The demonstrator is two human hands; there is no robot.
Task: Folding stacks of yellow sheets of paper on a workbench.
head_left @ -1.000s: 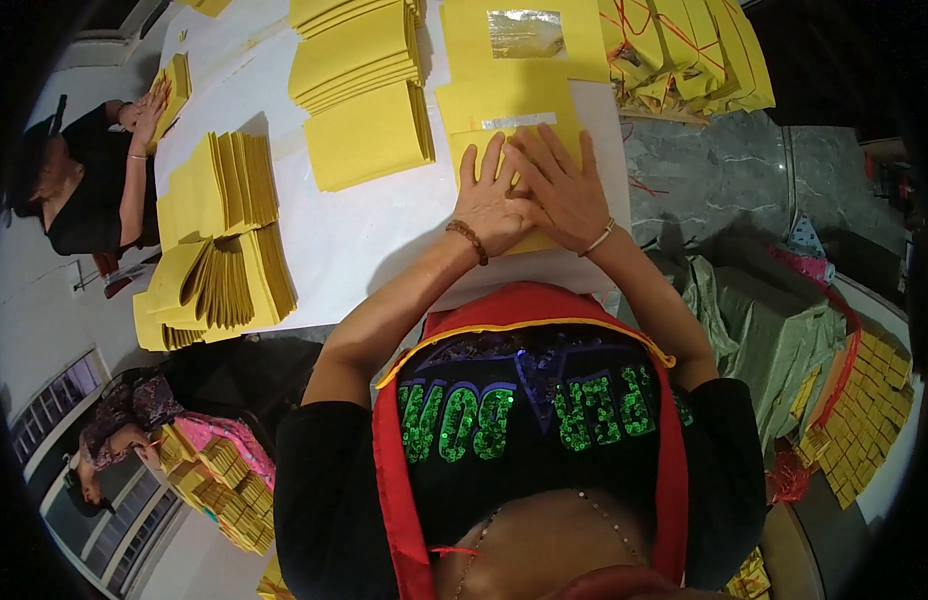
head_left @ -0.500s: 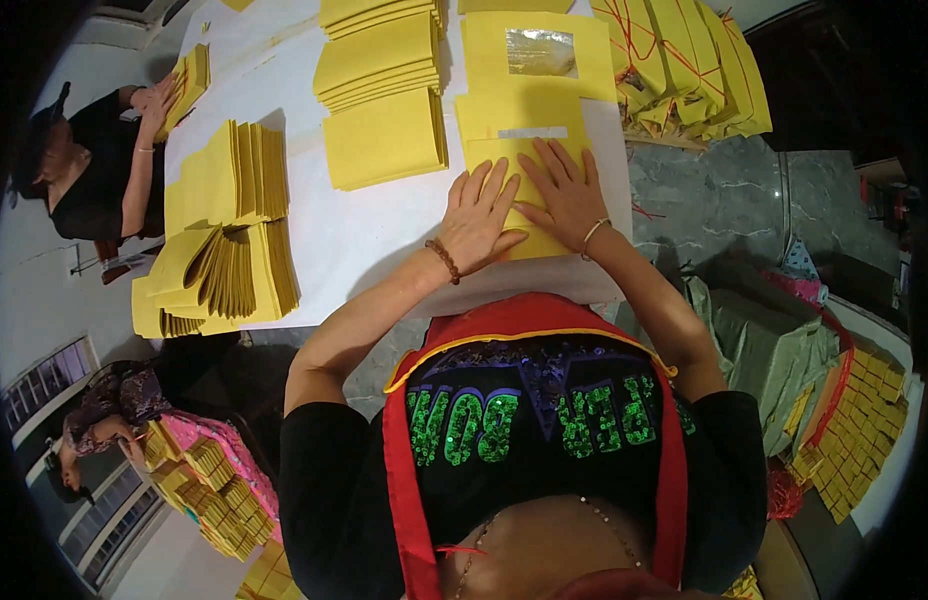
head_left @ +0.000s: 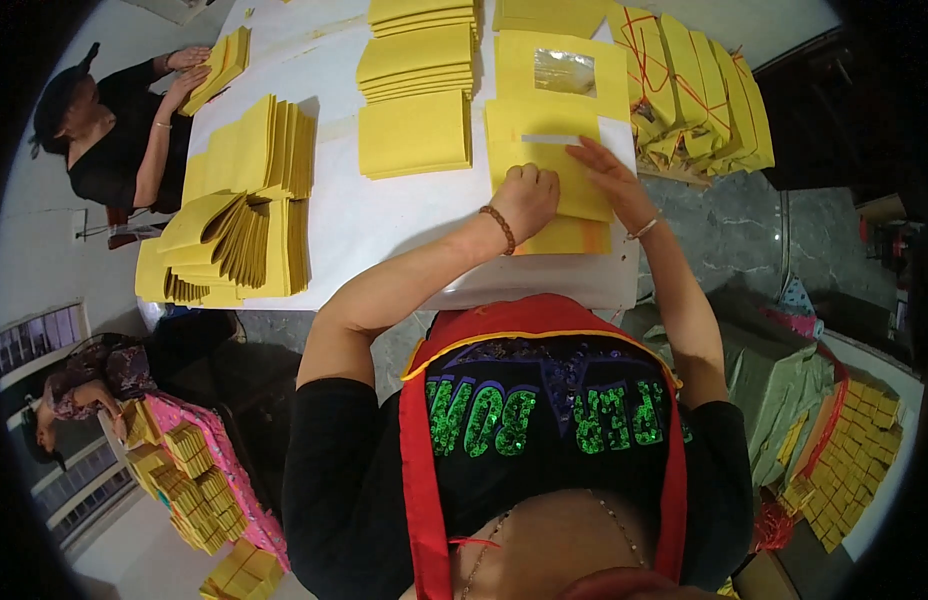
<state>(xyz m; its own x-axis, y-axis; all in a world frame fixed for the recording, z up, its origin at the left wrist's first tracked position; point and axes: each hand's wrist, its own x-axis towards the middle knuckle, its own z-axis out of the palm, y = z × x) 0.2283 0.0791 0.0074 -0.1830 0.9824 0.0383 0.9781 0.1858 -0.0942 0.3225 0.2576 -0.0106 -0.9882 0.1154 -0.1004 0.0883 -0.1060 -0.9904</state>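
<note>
In front of me on the white table lies a yellow paper sheet, partly folded over, with another layer and a faint orange patch showing at its near edge. My left hand rests on its left part, fingers curled in and closed on the paper; the fingertips are hidden. My right hand is at the sheet's right edge, its fingers stretched out and touching the paper. Just beyond lies a yellow sheet with a silver foil square. To the left is a stack of folded yellow papers.
More folded yellow bundles stand at the table's left. A co-worker handles a yellow stack at the far left. Yellow bundles tied with red string sit beyond the right edge. Another person is behind at lower left.
Both hands lay flat on the yellow sheet before. Now the left has curled its fingers and the right has shifted to the sheet's right edge. The camera view has shifted slightly.
</note>
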